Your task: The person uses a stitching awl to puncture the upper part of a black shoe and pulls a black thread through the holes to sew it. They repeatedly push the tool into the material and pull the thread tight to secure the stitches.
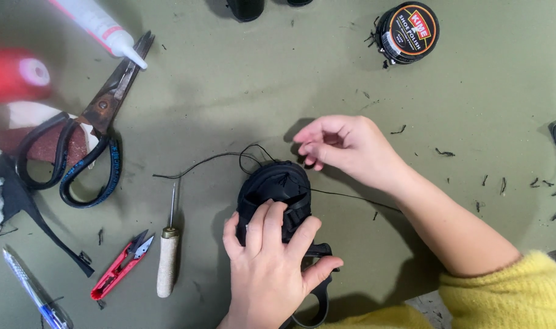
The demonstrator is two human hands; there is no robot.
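A small black shoe (pixel 278 186) with straps lies on the olive work surface (pixel 241 97). My left hand (pixel 272 262) presses down on it from the near side, fingers over its top. My right hand (pixel 345 149) hovers at the shoe's far right edge, its fingertips pinched on a thin black thread (pixel 195 164). That thread loops over the shoe and trails off left and right across the surface.
Large rusty scissors (pixel 86 140) lie at left, with a white glue tube (pixel 101 27) above. Red thread snips (pixel 119 265), a wooden-handled awl (pixel 168 256) and a pen (pixel 34 295) lie near left. A round polish tin (pixel 407 31) sits far right. Black scraps (pixel 503 183) dot the right.
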